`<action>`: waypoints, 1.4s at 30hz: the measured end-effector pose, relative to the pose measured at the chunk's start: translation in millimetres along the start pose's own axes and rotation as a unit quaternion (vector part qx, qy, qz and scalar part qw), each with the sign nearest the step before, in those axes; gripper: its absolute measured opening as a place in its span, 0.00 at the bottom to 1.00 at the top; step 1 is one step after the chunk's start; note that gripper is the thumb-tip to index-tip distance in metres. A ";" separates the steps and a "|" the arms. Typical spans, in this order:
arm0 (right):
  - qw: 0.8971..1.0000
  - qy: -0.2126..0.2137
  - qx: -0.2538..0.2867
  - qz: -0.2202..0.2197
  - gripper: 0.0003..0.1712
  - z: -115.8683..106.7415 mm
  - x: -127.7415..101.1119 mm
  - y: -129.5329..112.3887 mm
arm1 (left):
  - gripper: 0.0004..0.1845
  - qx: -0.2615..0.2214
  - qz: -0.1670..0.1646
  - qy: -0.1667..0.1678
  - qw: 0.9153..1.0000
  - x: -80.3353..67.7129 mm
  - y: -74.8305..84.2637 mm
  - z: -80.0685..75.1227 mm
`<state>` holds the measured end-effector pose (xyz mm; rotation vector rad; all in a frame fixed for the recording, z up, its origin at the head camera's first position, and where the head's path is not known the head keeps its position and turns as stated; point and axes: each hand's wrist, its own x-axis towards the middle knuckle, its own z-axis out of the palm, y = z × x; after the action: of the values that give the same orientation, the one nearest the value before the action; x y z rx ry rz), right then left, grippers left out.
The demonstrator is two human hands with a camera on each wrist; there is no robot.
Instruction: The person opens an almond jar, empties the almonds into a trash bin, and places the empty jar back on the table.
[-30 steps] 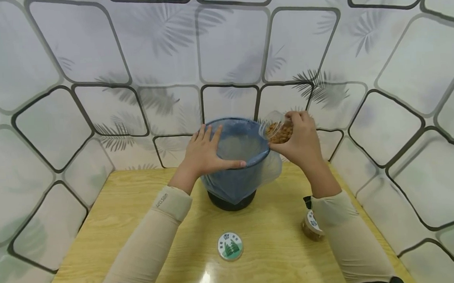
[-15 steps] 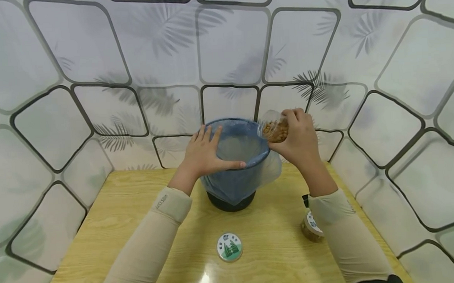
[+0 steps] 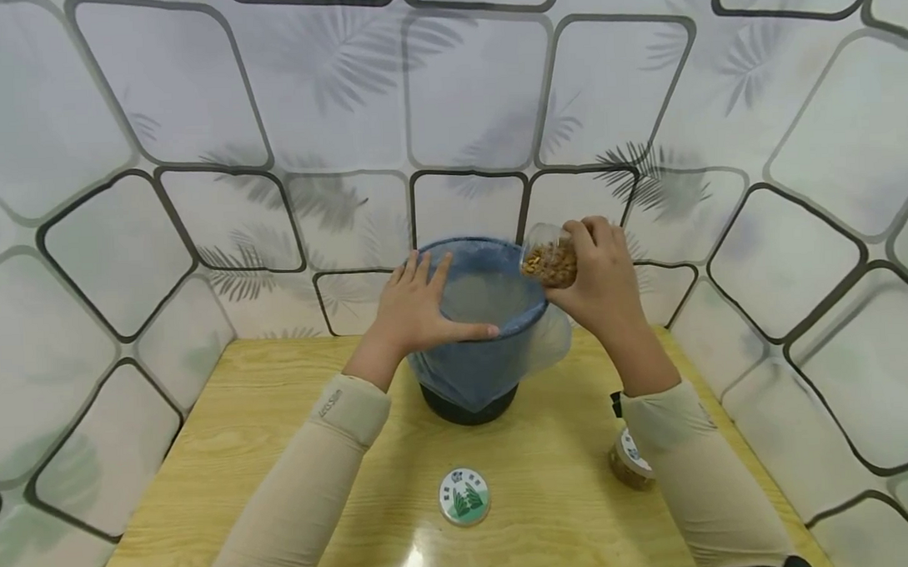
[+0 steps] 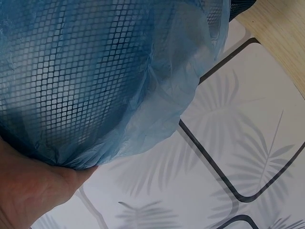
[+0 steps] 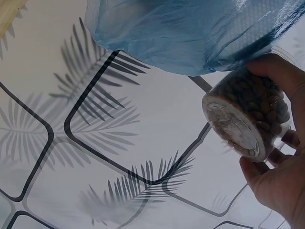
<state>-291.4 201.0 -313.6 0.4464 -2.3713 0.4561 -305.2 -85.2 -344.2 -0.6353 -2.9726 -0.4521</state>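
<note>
A mesh bin [image 3: 472,375] lined with a blue plastic bag [image 4: 95,71] stands at the back of the wooden table [image 3: 227,458]. My left hand [image 3: 413,310] rests flat on the bin's near-left rim, fingers straight and thumb along the edge. My right hand [image 3: 599,270] grips a clear jar [image 3: 546,257] of brown pellets, tilted with its mouth over the bin's right rim. In the right wrist view the jar [image 5: 252,119] shows its base beside the blue bag [image 5: 190,33].
A round lid [image 3: 465,496] with a green label lies on the table in front of the bin. A second small jar [image 3: 629,461] of brown pellets stands by my right forearm. Patterned white walls close in behind and on both sides.
The jar has tipped a little further over the bin's rim. My left hand has stayed on the rim.
</note>
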 end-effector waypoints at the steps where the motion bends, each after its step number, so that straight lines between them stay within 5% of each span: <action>1: 1.000 0.000 -0.001 0.000 0.50 -0.4 -0.6 0.2 | 0.73 -0.001 0.001 0.000 1.000 0.0 0.6 0.4; 42: 0.996 0.010 -0.053 -0.066 0.49 2.1 4.8 -0.9 | 0.73 0.009 -0.005 -0.002 1.000 3.3 1.5 1.6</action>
<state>-295.6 198.3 -311.7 0.5425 -2.3173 0.2730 -307.6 -82.2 -344.9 -0.6199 -2.9825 -0.4244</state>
